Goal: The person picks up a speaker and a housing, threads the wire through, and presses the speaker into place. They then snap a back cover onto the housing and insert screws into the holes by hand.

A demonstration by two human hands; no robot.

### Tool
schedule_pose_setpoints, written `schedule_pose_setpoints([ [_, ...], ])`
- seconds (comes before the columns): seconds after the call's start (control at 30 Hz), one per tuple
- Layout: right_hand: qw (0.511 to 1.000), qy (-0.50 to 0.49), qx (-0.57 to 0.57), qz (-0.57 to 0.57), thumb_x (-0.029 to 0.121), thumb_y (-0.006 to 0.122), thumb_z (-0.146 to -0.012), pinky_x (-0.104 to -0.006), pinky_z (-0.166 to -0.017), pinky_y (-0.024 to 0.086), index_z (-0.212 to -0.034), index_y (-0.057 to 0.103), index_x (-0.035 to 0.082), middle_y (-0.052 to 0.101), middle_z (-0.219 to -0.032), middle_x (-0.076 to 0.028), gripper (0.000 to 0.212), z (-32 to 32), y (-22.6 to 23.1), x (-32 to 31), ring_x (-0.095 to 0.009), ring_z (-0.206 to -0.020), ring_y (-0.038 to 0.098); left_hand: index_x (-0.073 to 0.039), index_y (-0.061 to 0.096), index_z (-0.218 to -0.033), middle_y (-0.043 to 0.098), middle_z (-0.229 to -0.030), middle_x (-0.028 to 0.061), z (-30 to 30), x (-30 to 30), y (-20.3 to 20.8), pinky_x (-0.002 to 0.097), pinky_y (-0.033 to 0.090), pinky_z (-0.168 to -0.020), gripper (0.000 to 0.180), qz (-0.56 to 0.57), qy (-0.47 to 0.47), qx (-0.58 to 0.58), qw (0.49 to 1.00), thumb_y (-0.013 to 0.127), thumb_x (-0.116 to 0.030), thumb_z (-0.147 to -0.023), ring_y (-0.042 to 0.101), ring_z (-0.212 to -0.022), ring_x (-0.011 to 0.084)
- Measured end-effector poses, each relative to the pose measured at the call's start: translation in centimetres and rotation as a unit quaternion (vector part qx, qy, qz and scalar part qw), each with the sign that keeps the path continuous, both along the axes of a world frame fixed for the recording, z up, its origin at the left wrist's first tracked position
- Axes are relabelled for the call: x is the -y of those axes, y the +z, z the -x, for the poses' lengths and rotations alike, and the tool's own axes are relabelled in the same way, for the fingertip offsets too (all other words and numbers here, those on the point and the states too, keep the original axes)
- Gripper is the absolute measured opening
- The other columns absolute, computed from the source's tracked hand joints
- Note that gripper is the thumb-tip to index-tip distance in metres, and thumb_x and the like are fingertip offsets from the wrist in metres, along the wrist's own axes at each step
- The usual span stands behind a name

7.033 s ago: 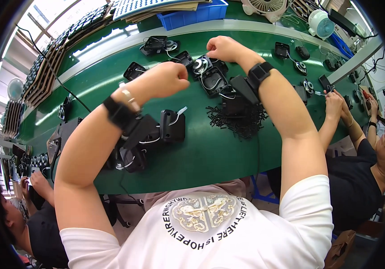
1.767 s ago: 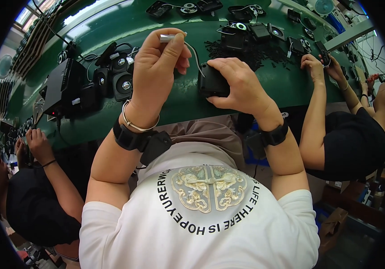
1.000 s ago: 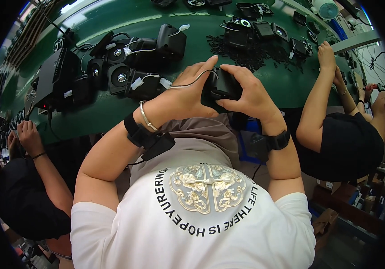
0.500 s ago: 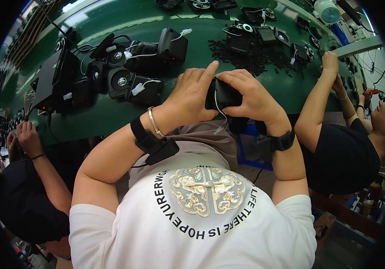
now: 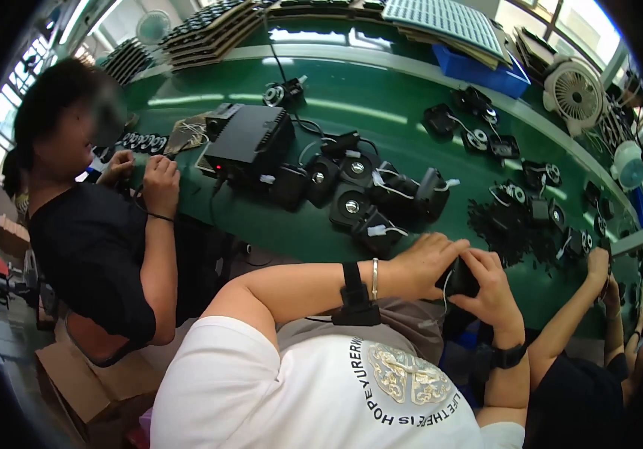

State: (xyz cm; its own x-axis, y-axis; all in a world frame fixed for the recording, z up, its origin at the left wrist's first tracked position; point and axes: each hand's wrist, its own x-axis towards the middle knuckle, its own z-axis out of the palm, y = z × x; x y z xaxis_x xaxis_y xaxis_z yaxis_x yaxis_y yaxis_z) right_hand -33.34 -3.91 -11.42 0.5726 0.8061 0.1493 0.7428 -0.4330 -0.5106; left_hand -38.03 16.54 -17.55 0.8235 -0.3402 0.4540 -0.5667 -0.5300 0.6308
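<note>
Small black plastic part (image 5: 458,278): held between both hands just off the near edge of the green desk (image 5: 381,120), close to the person's chest; mostly hidden by fingers, so its shape cannot be told.
Thin white wire (image 5: 446,288): hangs from the black part, between the two hands.
Left hand (image 5: 428,262): grip clenched over the left side of the black part, fingers curled across its top; a silver bangle (image 5: 375,278) and a black wrist strap (image 5: 353,292) sit on the forearm.
Right hand (image 5: 488,288): grip clenched on the right side of the part, thumb on top; a black wristband (image 5: 507,356) on the wrist.
Nearest on the desk: a cluster of black round-faced units with white-tagged wires (image 5: 370,202), just beyond the left hand.
Further left: a black ribbed box-shaped device (image 5: 250,142), cables trailing from it.
Further right: a loose heap of small black pieces (image 5: 512,232) and more black units along the far side.
Far edge: stacked dark trays (image 5: 209,22), a blue plastic bin (image 5: 482,71), a white desk fan (image 5: 574,90).
Co-workers: a person in a black shirt (image 5: 93,247) at the left, hands on the desk edge; another person's arm (image 5: 580,307) reaching to the desk at the right.
</note>
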Motion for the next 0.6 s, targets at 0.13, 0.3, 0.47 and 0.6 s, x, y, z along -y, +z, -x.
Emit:
schedule_pose_setpoints([
  [0.13,0.998,-0.024,0.048,-0.016,0.016,0.083,-0.057,-0.0431,-0.091,0.046,-0.124,0.057,-0.004,0.057,-0.118,-0.018,0.075,1.1,-1.5,-0.8,-0.037,-0.104,0.052,-0.001,0.049,-0.129,0.054,-0.112,0.0185,0.5,-1.1,-0.2,0.0454,0.044,-0.091,0.074,0.032,0.003,-0.003,0.999,0.082,-0.018,-0.065,0.051,-0.107,0.0382],
  [0.3,0.984,-0.098,0.145,-0.019,0.017,0.079,-0.063,-0.0437,-0.087,0.047,-0.122,0.056,-0.007,0.056,-0.116,-0.020,0.068,2.2,-3.4,-1.9,-0.038,-0.100,0.054,-0.006,0.063,-0.111,0.056,-0.111,0.0168,2.4,-0.5,-0.6,0.0425,0.047,-0.088,0.043,0.018,0.023,0.110,0.993,0.077,-0.016,-0.072,0.053,-0.107,0.0357],
  [0.47,0.957,-0.172,0.232,-0.014,0.018,0.075,-0.069,-0.0444,-0.085,0.049,-0.119,0.056,-0.009,0.058,-0.113,-0.021,0.060,3.4,-5.2,-1.6,-0.039,-0.099,0.056,-0.010,0.067,-0.106,0.058,-0.113,0.0164,3.9,2.8,0.0,0.0409,0.049,-0.088,0.029,0.039,0.121,0.116,0.985,0.071,-0.018,-0.078,0.055,-0.107,0.0356],
  [0.6,0.937,-0.206,0.281,-0.019,0.018,0.075,-0.069,-0.0438,-0.088,0.050,-0.115,0.056,-0.008,0.057,-0.116,-0.022,0.056,4.2,-6.2,-2.2,-0.040,-0.105,0.056,-0.010,0.068,-0.108,0.059,-0.117,0.0191,3.7,3.0,-0.1,0.0414,0.050,-0.089,0.030,-0.017,0.144,0.082,0.986,0.069,-0.021,-0.080,0.058,-0.104,0.0369],
])
